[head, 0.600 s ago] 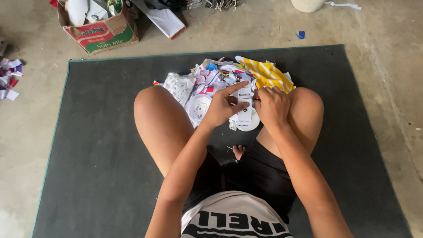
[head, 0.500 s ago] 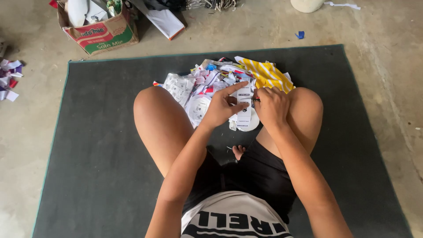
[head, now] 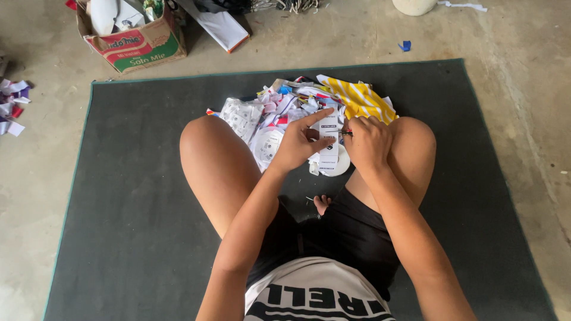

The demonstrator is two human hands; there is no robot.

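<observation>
I sit cross-legged on a dark grey mat (head: 131,196). In front of my knees lies a pile of cut paper and plastic scraps (head: 279,110) with a yellow-and-white striped piece (head: 360,98) on its right. My left hand (head: 300,142) pinches a white printed paper strip (head: 329,148), its index finger stretched out over the top. My right hand (head: 367,139) is closed around small scissors at the strip's right edge; only a dark tip shows (head: 347,132). A round white lid-like piece (head: 267,145) lies under the strip.
A cardboard box (head: 134,35) with white items stands on the concrete floor at the far left, a flat white packet (head: 223,27) beside it. More scraps (head: 12,104) lie off the mat's left edge. A small blue bit (head: 405,45) and a pale round object (head: 413,6) lie beyond the mat.
Both hands stay at the strip with only a slight shift. Nothing else has moved.
</observation>
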